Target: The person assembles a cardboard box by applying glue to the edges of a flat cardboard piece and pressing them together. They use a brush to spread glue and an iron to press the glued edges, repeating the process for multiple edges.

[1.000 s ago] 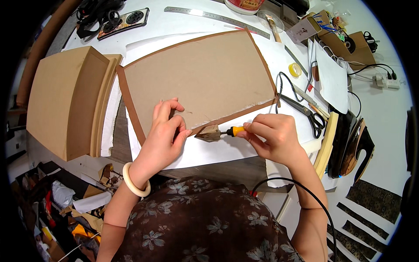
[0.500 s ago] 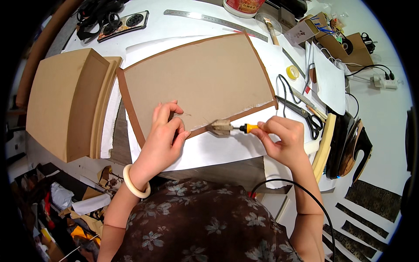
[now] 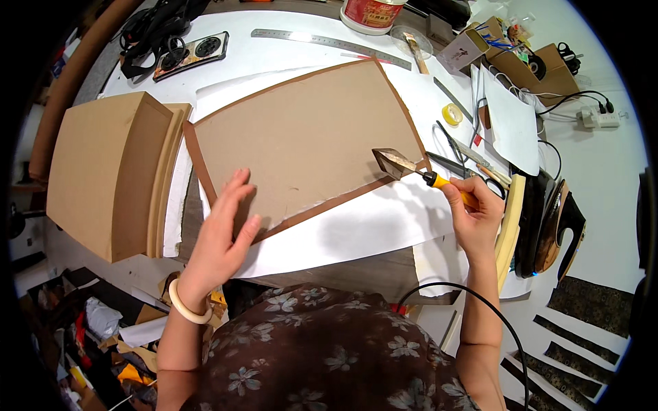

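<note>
A large beige panel (image 3: 308,130) with brown folded edging lies on white paper (image 3: 370,222). My left hand (image 3: 229,222), a pale bangle on its wrist, is over the panel's near left corner with fingers spread and nothing in them. Between the fingers of my right hand (image 3: 476,209) is the yellow and black handle of a small hand iron (image 3: 396,164) with a pointed, trowel-like metal head. That head is tilted above the panel's near right edging; whether it touches cannot be told. Black-handled scissors (image 3: 452,164) lie just beyond, partly hidden by the right hand.
A curved beige box-like piece (image 3: 96,171) stands at the left. Along the far side are a steel ruler (image 3: 301,35), a white-and-red tub (image 3: 373,14) and a brush (image 3: 417,55). Yellow tape (image 3: 452,114) and a dark clothes iron (image 3: 548,229) sit at the right. A black cord (image 3: 480,298) loops near my right forearm.
My left hand has moved left and nearer, its fingers opening off the near edging. My right hand has carried the hand iron right and away from me, its head now turned up.
</note>
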{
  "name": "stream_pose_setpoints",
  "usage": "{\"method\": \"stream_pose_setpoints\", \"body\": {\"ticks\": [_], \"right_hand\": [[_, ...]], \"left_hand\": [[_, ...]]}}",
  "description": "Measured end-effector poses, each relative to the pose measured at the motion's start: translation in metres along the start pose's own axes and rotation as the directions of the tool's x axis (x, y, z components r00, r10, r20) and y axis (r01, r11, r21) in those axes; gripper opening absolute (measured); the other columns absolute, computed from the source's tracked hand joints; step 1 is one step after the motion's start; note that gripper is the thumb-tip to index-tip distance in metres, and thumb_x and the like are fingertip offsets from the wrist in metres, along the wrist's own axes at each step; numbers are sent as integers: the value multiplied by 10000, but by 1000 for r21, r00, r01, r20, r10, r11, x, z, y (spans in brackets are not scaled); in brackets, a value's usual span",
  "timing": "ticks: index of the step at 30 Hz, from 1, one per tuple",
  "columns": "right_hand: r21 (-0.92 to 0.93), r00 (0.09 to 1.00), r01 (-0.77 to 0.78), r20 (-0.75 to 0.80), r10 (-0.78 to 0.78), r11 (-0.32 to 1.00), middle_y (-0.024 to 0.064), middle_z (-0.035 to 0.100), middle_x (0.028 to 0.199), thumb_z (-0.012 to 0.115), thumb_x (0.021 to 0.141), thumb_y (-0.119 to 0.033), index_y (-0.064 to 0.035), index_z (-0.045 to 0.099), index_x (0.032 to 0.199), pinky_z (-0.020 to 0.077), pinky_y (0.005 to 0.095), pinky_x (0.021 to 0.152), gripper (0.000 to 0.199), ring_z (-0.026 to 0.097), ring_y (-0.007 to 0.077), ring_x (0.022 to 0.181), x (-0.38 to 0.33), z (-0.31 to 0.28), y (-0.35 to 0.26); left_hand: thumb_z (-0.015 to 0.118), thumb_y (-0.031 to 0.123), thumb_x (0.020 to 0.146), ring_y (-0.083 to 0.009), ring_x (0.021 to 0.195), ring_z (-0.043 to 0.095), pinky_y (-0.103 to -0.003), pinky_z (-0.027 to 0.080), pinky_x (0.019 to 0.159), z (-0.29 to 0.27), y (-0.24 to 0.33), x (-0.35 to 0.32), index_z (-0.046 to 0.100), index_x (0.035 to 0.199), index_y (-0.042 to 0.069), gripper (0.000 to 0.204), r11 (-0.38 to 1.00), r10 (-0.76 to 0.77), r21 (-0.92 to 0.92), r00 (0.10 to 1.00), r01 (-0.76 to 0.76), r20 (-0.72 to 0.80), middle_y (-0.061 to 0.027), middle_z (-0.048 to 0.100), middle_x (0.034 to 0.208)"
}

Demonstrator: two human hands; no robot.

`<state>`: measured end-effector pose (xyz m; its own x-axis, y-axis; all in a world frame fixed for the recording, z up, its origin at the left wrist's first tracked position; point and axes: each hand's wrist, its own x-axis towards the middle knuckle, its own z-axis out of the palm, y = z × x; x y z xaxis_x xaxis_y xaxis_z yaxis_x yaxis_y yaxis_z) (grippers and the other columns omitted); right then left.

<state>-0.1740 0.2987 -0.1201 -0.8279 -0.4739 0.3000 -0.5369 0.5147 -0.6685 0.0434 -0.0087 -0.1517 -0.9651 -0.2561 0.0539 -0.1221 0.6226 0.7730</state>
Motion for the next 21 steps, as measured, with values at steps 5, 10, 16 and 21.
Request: {"method": "stream_pose_setpoints", "body": {"ticks": [5,10,16,21], "right_hand": [[-14,999,22,32,-22,1000,70,667,685,755,845,-120,26,646,766,449,211,546,199,583,83,597,-3,-2,2],[-132,996,71,58,-63,989,70,662,653,755,839,-144,10,648,725,430,228,514,220,578,103,551,-2,-14,0],[-176,997,14,78,0,984,72,655,632,770,824,-155,-1,659,718,431,231,504,218,599,119,537,-9,-22,6],[-154,978,136,177,-108,979,76,648,625,791,788,-152,-14,655,704,431,259,481,211,615,166,525,-8,-13,-2]], "left_hand": [[474,205,1009,-387,1464,204,-450,161,1196,16,12,4,409,1355,-73,448,998,24,-58,992,-17,121,-274,271,1538],[543,92,943,-365,1458,246,-465,174,1194,33,14,10,523,1252,-19,329,998,59,11,998,-60,26,-218,319,1537],[598,12,868,-388,1431,310,-485,257,1155,33,14,6,572,899,13,41,998,61,-27,998,-61,-18,-205,444,1414],[666,56,838,-445,1435,266,-496,318,1099,31,16,4,515,806,41,155,997,58,-57,998,-56,27,-180,433,1365]]}}
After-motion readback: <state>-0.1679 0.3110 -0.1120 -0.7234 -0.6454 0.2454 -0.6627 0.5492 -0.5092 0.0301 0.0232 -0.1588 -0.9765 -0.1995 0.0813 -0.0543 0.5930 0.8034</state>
